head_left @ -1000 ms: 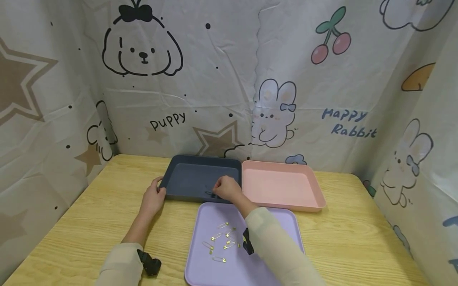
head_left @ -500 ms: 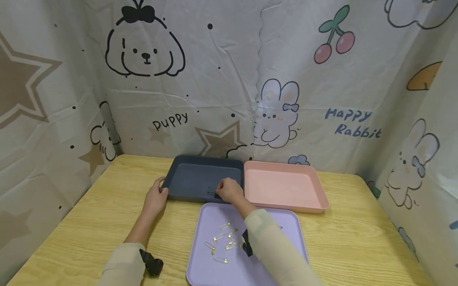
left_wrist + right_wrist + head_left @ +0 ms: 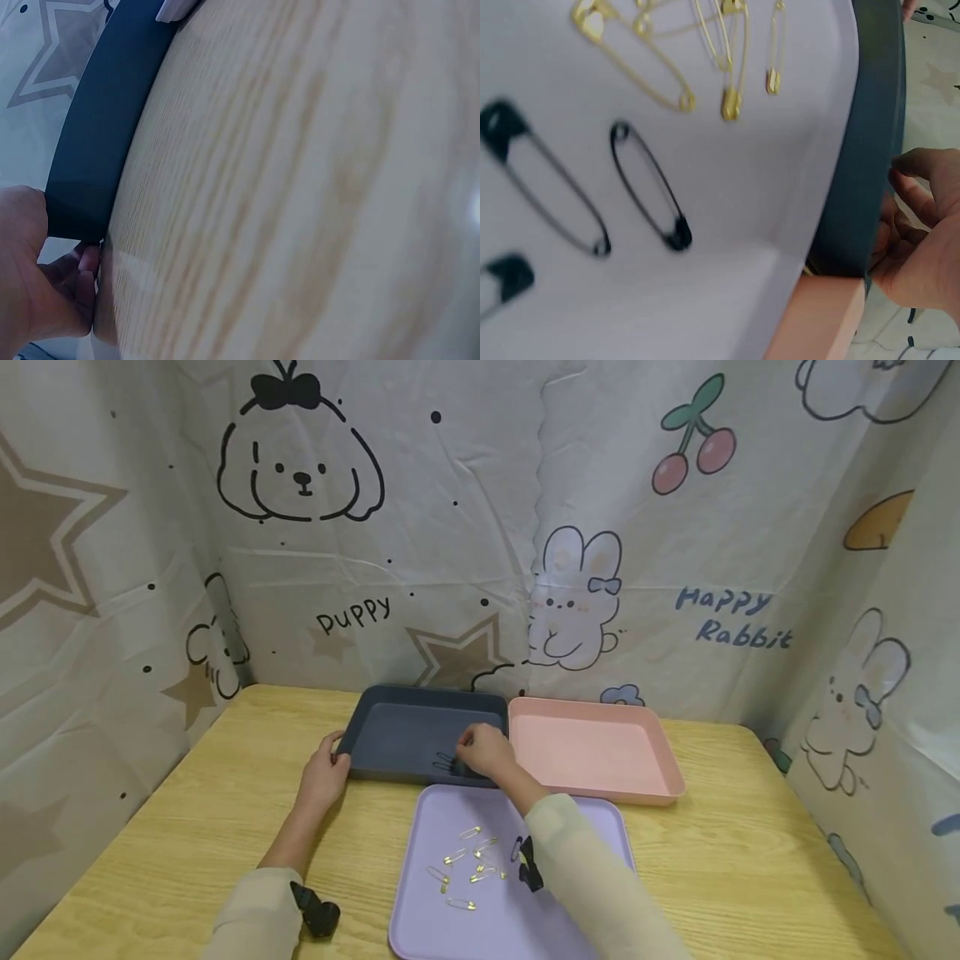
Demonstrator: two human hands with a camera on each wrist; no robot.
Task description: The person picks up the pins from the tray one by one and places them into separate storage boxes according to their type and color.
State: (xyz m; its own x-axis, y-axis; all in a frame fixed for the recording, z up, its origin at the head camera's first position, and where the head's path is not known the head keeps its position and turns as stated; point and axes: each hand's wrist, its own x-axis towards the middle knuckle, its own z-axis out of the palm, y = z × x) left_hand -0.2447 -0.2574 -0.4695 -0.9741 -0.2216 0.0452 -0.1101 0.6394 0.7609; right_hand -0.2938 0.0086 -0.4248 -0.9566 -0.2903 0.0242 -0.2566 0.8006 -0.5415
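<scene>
My left hand (image 3: 324,777) grips the left front corner of a dark blue tray (image 3: 405,735); in the left wrist view the thumb (image 3: 26,214) lies against its wall, with the fingers curled around the corner. Over the tray's right front part is my right hand (image 3: 491,753), fingers bent and fingertips close together. I cannot tell whether a pin is between them. Black safety pins (image 3: 443,762) lie on the tray floor just left of those fingertips. In the right wrist view, part of the right hand (image 3: 930,225) is hidden behind the tray wall.
In front stands a lilac tray (image 3: 420,935) with several gold safety pins (image 3: 461,905) and black safety pins (image 3: 651,187). A pink tray (image 3: 592,747) adjoins the dark blue tray on its right. All stand on a wooden table (image 3: 187,810) before a printed curtain (image 3: 465,460).
My right hand has shifted slightly right and up over the dark blue tray, so the black safety pins there show more fully. My left hand stays at the tray's corner.
</scene>
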